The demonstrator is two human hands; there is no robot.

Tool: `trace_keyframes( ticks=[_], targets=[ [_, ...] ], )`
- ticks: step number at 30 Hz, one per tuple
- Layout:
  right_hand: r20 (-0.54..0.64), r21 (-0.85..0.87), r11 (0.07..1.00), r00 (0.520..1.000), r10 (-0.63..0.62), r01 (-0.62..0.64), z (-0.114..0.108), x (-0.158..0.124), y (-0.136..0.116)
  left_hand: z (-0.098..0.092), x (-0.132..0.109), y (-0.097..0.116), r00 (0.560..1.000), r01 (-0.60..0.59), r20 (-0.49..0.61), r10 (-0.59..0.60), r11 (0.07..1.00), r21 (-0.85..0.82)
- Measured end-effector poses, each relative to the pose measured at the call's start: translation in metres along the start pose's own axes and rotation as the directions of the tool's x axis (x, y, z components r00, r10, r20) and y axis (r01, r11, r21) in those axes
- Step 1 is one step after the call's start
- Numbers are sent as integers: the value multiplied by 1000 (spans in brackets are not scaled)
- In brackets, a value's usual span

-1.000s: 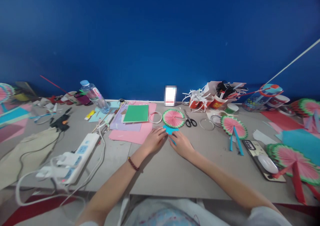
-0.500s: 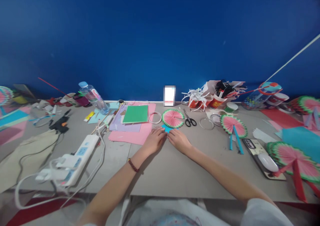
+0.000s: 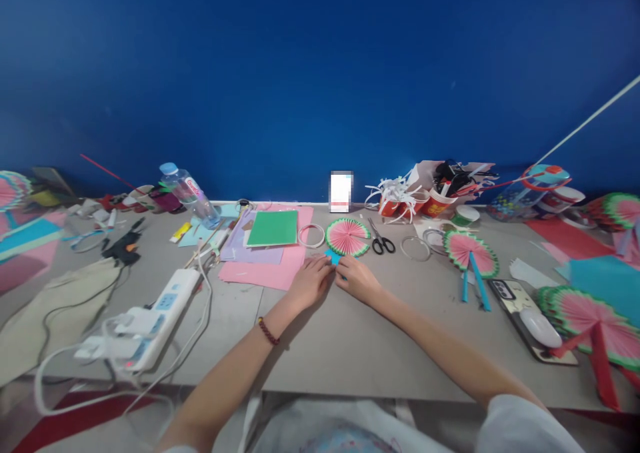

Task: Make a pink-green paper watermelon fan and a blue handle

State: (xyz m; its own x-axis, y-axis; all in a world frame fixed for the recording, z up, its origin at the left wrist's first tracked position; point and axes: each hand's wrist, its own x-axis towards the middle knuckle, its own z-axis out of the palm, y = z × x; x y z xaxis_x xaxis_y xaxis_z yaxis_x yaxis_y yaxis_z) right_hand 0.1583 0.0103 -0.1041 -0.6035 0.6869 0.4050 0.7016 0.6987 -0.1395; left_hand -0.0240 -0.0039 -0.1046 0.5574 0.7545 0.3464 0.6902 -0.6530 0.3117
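Observation:
Side by side at the middle of the table, my left hand point(image 3: 315, 278) and my right hand point(image 3: 357, 276) have their fingers closed down on a small piece of blue paper point(image 3: 332, 256). Most of the paper is hidden under the fingers; only its far part shows. Just beyond it lies a pink pleated paper fan point(image 3: 345, 237) with a green edge, opened into a nearly full circle. Black-handled scissors point(image 3: 383, 243) rest to the right of that fan. On its left is a white ring-shaped roll of tape point(image 3: 311, 235).
Green paper point(image 3: 273, 228) lies over pink sheets point(image 3: 260, 277) at the left. A power strip point(image 3: 167, 313) with cables and a glue gun point(image 3: 123, 245) are further left. At the right are finished fans point(image 3: 471, 253), a phone point(image 3: 505, 289) and a white mouse point(image 3: 539, 327).
Both hands stay at the blue paper, with a slight shift of the fingers. The whole view has moved a little, so things appear slightly further right.

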Motion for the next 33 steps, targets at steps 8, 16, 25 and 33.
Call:
trace_keyframes(
  ticks=[8, 16, 25, 33],
  targets=[
    [-16, 26, 1000, 1000, -4, 5, -5, -12, -2, -2, 1, 2, 1000, -5, -9, 5, 1000, 12],
    [-23, 63, 998, 1000, -11, 13, -8, -26, -3, 0, 1, 1, 1000, -4, -16, 4, 1000, 21],
    [-36, 61, 998, 999, 26, -23, -12, -43, -8, 2, 1, 0, 1000, 5, 0, -5, 1000, 29],
    [-47, 56, 998, 998, 38, -35, -16, -53, -11, 0, 2, 2, 1000, 9, 24, -11, 999, 53]
  ],
)
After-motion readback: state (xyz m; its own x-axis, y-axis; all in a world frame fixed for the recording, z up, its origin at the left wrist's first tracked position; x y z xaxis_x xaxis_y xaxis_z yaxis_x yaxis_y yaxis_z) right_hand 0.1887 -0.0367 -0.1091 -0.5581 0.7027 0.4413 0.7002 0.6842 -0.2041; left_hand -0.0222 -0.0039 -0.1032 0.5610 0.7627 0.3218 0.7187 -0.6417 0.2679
